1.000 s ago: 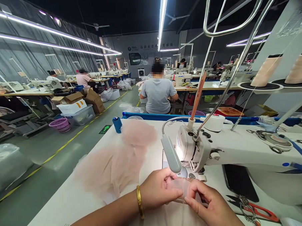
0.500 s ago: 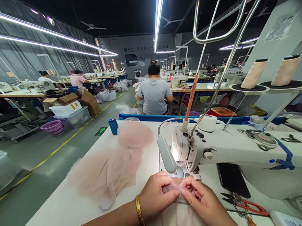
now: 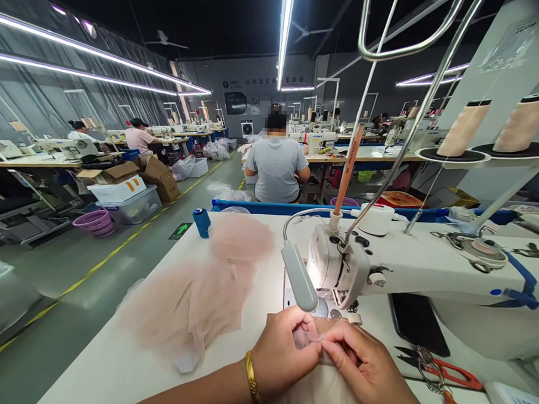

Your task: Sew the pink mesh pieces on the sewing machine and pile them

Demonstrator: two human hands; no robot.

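Observation:
My left hand [image 3: 285, 351], with a gold bangle on its wrist, pinches the edge of a sheer pink fabric piece [image 3: 319, 389] just in front of the sewing machine's needle area [image 3: 336, 300]. My right hand [image 3: 356, 360] pinches the same fabric edge, fingertips touching the left hand's. The white sewing machine [image 3: 409, 273] stands right behind both hands, its lamp lit. A heap of pink tulle pieces [image 3: 207, 294] lies on the white table [image 3: 124, 362] to the left.
A black phone [image 3: 418, 324] and red-handled scissors [image 3: 449, 370] lie to the right of my hands. A blue thread spool [image 3: 201, 221] stands at the table's far left. Two thread cones [image 3: 491, 125] sit on the stand. A person in a grey shirt [image 3: 276, 166] sits ahead, back turned.
Both hands have drawn closer together, from holding the fabric spread apart to pinching its edge fingertip to fingertip in front of the needle.

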